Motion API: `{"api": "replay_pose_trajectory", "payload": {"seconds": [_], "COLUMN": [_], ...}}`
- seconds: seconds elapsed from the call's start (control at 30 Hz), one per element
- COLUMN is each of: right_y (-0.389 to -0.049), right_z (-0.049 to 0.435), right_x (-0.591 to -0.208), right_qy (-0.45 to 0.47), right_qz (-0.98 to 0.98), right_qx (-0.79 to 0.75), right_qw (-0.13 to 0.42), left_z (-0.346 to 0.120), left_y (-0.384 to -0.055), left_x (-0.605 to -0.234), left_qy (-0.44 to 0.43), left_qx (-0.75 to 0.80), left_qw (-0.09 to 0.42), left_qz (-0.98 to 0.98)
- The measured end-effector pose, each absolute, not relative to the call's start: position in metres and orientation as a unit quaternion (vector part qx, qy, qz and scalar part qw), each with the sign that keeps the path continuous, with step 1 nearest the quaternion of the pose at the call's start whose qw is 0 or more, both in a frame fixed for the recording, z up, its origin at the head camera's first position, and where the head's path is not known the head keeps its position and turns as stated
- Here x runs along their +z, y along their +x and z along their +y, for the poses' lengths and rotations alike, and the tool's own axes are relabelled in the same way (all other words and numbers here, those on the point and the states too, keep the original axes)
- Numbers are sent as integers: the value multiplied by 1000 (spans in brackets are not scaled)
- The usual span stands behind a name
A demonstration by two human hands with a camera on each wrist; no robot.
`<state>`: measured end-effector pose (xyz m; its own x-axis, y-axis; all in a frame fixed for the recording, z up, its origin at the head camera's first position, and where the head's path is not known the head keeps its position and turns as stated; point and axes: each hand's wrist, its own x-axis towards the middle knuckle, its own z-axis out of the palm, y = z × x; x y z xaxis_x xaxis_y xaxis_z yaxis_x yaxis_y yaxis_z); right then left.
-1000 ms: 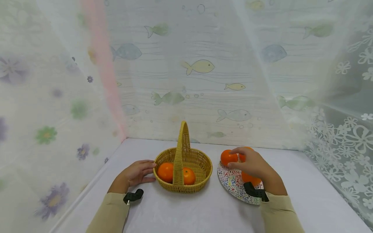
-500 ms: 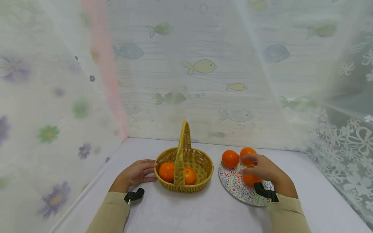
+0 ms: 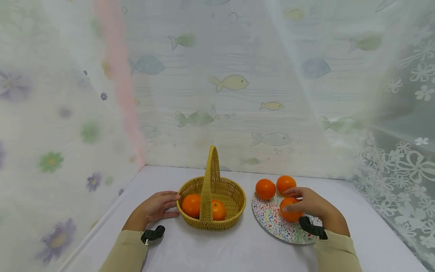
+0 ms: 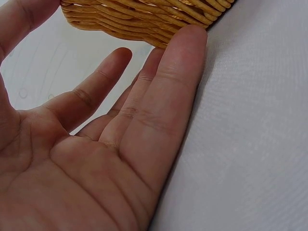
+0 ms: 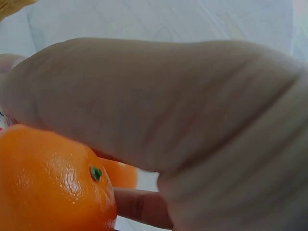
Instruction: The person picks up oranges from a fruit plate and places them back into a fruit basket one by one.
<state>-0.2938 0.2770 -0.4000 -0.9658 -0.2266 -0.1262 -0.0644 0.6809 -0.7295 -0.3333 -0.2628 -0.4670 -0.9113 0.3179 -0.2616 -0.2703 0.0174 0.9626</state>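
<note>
The left hand [image 3: 158,206] touches the left side of a yellow wicker basket [image 3: 234,185] with extended fingers. In the left wrist view, fingertips [image 4: 185,45] meet the basket's woven wall [image 4: 139,21]. Two oranges, one left [image 3: 191,206] and one partly behind the handle [image 3: 218,210], lie inside the basket. The right hand [image 3: 314,206] is over the nearest orange [image 3: 289,214] on a round patterned plate [image 3: 272,223], thumb and fingers spread about it. In the right wrist view the thumb [image 5: 96,96] crosses above this orange [image 5: 53,178]; firm contact cannot be made out.
Two more oranges, one at left [image 3: 265,189] and one at right [image 3: 286,184], sit at the plate's far edge. The basket's tall arched handle [image 3: 206,189] rises over its middle. A white cloth [image 3: 204,251] covers the table. Fish-patterned curtain [image 3: 231,113] hangs behind.
The right hand has withdrawn from the left far orange, moving right and toward the person, then lowered around the nearest orange. The left hand stays at the basket.
</note>
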Motion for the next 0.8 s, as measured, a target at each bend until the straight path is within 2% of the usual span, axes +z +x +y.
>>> {"api": "replay_pose_trajectory", "payload": {"seconds": [0.33, 0.8], "right_y": [-296, -296], "right_z": [280, 282], "right_x": [-405, -406], "right_qy": [-47, -56], "right_qz": [914, 918], "right_qx": [-384, -374], "right_qw": [124, 122], "left_z": [-264, -265], "left_y": [-335, -336], "left_x": [-468, -469], "left_qy": [11, 21], "left_qx": [702, 709], "left_qw": [220, 218], "left_qz": [677, 670]}}
